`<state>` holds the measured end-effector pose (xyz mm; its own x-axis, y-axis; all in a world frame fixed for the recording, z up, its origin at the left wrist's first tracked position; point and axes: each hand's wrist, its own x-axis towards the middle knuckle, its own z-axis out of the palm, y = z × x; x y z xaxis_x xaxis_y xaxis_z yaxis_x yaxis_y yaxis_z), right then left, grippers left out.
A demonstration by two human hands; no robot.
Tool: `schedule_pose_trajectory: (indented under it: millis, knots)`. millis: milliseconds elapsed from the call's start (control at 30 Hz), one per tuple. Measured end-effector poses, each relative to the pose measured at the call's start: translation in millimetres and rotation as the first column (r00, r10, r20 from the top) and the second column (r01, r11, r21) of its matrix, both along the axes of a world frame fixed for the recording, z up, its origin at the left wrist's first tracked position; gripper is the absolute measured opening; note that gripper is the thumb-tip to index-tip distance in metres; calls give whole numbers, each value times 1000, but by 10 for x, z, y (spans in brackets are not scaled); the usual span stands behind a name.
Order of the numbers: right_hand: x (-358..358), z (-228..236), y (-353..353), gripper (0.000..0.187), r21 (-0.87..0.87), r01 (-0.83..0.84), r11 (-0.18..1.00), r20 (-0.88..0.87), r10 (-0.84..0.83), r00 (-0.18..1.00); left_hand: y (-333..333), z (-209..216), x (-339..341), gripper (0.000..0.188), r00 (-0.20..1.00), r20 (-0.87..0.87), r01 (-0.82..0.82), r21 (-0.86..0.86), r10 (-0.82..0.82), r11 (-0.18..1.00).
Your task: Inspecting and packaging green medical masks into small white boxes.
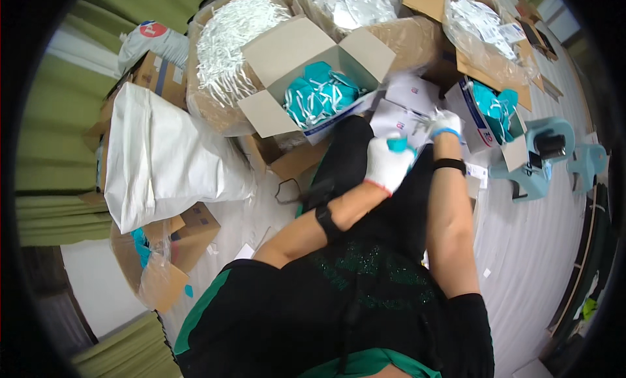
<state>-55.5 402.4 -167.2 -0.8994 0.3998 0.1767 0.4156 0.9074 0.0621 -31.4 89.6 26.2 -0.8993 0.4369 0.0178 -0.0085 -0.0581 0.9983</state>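
Observation:
My left hand (387, 166), in a white knit glove with a red cuff edge, is closed around a teal piece of material (396, 145) over my lap. Farther forward and to the right, my right hand (446, 122) wears a white glove with a blue cuff. Thin white strips (426, 122) stick out from its blurred fingers, which look closed on them. Beneath both hands lie white printed cartons (394, 120). An open carton (274, 58) ahead holds several teal pieces with white straps (319, 91), which look like folded masks.
A second box (479, 127) of teal pieces stands right, beside light blue plastic stools (531, 163). At the back are a heap of white strips (238, 39) and boxes of white packets (362, 6). A large white sack (163, 159) and cardboard box (195, 231) sit left.

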Motion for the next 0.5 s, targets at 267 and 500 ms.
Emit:
schedule_pose_trajectory:
  millis: [267,500]
  knots:
    - [784,332,761,39,346,6,938,506,-192,841,-1939,-185,-549,17,781,383,-556,67,493,829]
    - [1619,-846,78,14,-961,-209,-182,-12,-726,688,-3828,421,-1364,27,492,286,-856,333,822,396]
